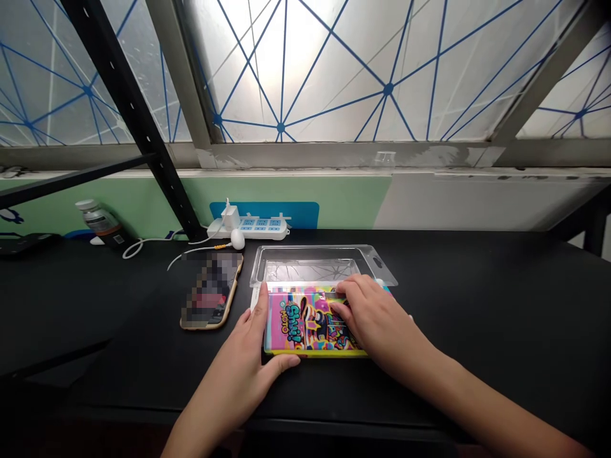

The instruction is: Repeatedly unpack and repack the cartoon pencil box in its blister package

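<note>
A flat pack (pixel 305 321) with a bright cartoon print in pink, yellow and teal lies on the black table, its lettering turned sideways. My left hand (pixel 248 359) rests at the pack's left side, the thumb and index finger spread apart around its near left corner. Over the pack's right part, my right hand (pixel 377 318) has its fingers bent, with thumb and index finger close together on the printed face; its other fingers are partly hidden. Just behind the pack is a clear plastic shell (pixel 310 270) with a hanging-hole tab on its right.
Left of the pack lies a phone (pixel 210 296) with a blurred screen. A white power strip (pixel 260 227) with a plugged-in charger and white cable (pixel 147 240) sits by the wall. A bottle (pixel 105 222) stands tilted beside a black metal post (pixel 157 152).
</note>
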`<state>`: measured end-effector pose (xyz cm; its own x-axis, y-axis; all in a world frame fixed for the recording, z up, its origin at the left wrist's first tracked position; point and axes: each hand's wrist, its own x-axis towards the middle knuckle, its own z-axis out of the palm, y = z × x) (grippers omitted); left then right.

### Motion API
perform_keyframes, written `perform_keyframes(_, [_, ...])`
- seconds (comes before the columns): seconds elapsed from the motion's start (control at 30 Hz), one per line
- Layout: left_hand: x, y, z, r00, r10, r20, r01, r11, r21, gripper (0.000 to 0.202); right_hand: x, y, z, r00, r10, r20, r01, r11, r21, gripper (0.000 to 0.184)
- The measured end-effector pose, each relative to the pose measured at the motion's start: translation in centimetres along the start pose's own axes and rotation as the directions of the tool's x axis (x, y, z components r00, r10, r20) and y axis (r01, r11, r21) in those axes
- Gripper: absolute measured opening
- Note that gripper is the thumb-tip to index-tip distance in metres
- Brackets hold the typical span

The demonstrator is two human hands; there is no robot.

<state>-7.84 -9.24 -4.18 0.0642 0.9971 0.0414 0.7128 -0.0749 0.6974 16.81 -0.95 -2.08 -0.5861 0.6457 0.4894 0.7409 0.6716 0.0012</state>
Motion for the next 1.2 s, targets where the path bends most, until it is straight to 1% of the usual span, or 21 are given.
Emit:
perform_keyframes(0.07, [-0.2, -0.1, -0.2, 1.000, 0.004, 0.012, -0.004, 0.999, -0.050, 0.087, -0.2, -0.1, -0.1, 0.992, -0.023, -0.122, 0.023, 1.000, -0.007, 0.023])
perform_keyframes(0.13, [-0.5, -0.5, -0.6, 0.999, 0.017, 0.042, -0.012, 0.992, -0.122, 0.074, -0.4, -0.3, -0.6, 0.964, -0.092, -0.248, 0.091, 0.996, -0.019, 0.018])
perform_keyframes(0.2, [-0.8, -1.0, -1.0, 0.997, 0.004, 0.071, 0.010, 0.982, -0.191, 0.082, -0.9, -0.6, -1.7, 0.928, -0.190, -0.322, 0.196, 0.980, -0.015, 0.012])
perform_keyframes(0.27, [-1.1, -1.4, -1.3, 0.996, -0.040, 0.076, 0.056, 0.973, -0.224, 0.092, -1.7, -0.7, -3.3, 0.904, -0.276, -0.328, 0.301, 0.953, 0.027, 0.010])
perform_keyframes(0.3, [-1.1, -1.5, -1.4, 0.995, -0.060, 0.075, 0.076, 0.971, -0.227, 0.093, -2.2, -0.6, -4.2, 0.903, -0.302, -0.306, 0.337, 0.939, 0.066, 0.011])
perform_keyframes(0.37, [-1.0, -1.4, -1.4, 0.993, -0.085, 0.082, 0.100, 0.974, -0.202, 0.089, -3.7, -0.1, -5.8, 0.924, -0.327, -0.197, 0.360, 0.918, 0.166, 0.017])
perform_keyframes(0.43, [-0.7, -1.1, -1.3, 0.989, -0.103, 0.105, 0.118, 0.982, -0.148, 0.085, -5.6, 1.2, -6.6, 0.946, -0.324, -0.025, 0.320, 0.913, 0.252, 0.036])
perform_keyframes(0.5, [-0.4, -0.8, -1.1, 0.986, -0.102, 0.130, 0.113, 0.990, -0.083, 0.088, -7.8, 2.9, -6.4, 0.953, -0.279, 0.121, 0.235, 0.927, 0.291, 0.057])
perform_keyframes(0.57, [-0.2, -0.9, -0.8, 0.987, -0.083, 0.141, 0.087, 0.996, -0.024, 0.092, -9.8, 4.6, -5.3, 0.959, -0.159, 0.236, 0.078, 0.944, 0.322, 0.083])
perform_keyframes(0.63, [-0.1, -1.1, -0.5, 0.990, -0.045, 0.133, 0.041, 0.999, 0.030, 0.092, -11.2, 5.8, -4.1, 0.948, -0.008, 0.317, -0.104, 0.936, 0.337, 0.111])
perform_keyframes(0.67, [-0.1, -1.3, -0.3, 0.992, -0.025, 0.125, 0.018, 0.998, 0.055, 0.091, -11.6, 6.0, -3.6, 0.940, 0.062, 0.336, -0.182, 0.923, 0.338, 0.119])
perform_keyframes(0.7, [-0.1, -1.5, -0.1, 0.993, -0.005, 0.116, -0.003, 0.997, 0.077, 0.089, -11.9, 6.1, -3.2, 0.931, 0.118, 0.345, -0.242, 0.908, 0.341, 0.123])
perform_keyframes(0.73, [-0.2, -1.7, 0.0, 0.994, 0.010, 0.106, -0.020, 0.996, 0.092, 0.086, -11.9, 6.1, -2.9, 0.924, 0.158, 0.349, -0.285, 0.893, 0.348, 0.120])
perform_keyframes(0.8, [-0.3, -2.1, 0.3, 0.997, 0.020, 0.081, -0.028, 0.995, 0.096, 0.078, -11.8, 5.9, -2.7, 0.909, 0.208, 0.361, -0.344, 0.863, 0.371, 0.106])
perform_keyframes(0.87, [-0.6, -2.4, 0.5, 0.999, 0.008, 0.046, -0.011, 0.998, 0.060, 0.073, -11.5, 5.7, -2.8, 0.896, 0.246, 0.371, -0.393, 0.829, 0.398, 0.094])
perform_keyframes(0.93, [-0.9, -2.7, 0.4, 1.000, -0.011, 0.014, 0.011, 1.000, -0.008, 0.071, -11.2, 5.7, -2.9, 0.885, 0.294, 0.360, -0.438, 0.788, 0.433, 0.087])
perform_keyframes(1.0, [-1.1, -2.9, 0.4, 1.000, -0.021, -0.005, 0.021, 0.996, -0.081, 0.075, -10.7, 5.8, -3.1, 0.873, 0.353, 0.337, -0.482, 0.736, 0.476, 0.073])
perform_keyframes(1.07, [-1.3, -3.1, 0.3, 1.000, -0.013, -0.021, 0.010, 0.991, -0.131, 0.084, -10.0, 5.8, -3.2, 0.839, 0.439, 0.322, -0.545, 0.680, 0.491, 0.055])
perform_keyframes(1.13, [-1.2, -3.1, 0.3, 0.999, 0.018, -0.044, -0.025, 0.987, -0.157, 0.091, -9.2, 5.5, -3.2, 0.805, 0.514, 0.297, -0.591, 0.650, 0.477, 0.048])
perform_keyframes(1.17, [-1.1, -3.1, 0.4, 0.998, 0.038, -0.055, -0.046, 0.986, -0.159, 0.093, -8.8, 5.3, -3.1, 0.803, 0.529, 0.275, -0.592, 0.656, 0.468, 0.048])
perform_keyframes(1.2, [-1.0, -2.9, 0.4, 0.997, 0.050, -0.063, -0.059, 0.987, -0.152, 0.092, -8.5, 5.0, -2.9, 0.811, 0.529, 0.248, -0.580, 0.674, 0.457, 0.050])
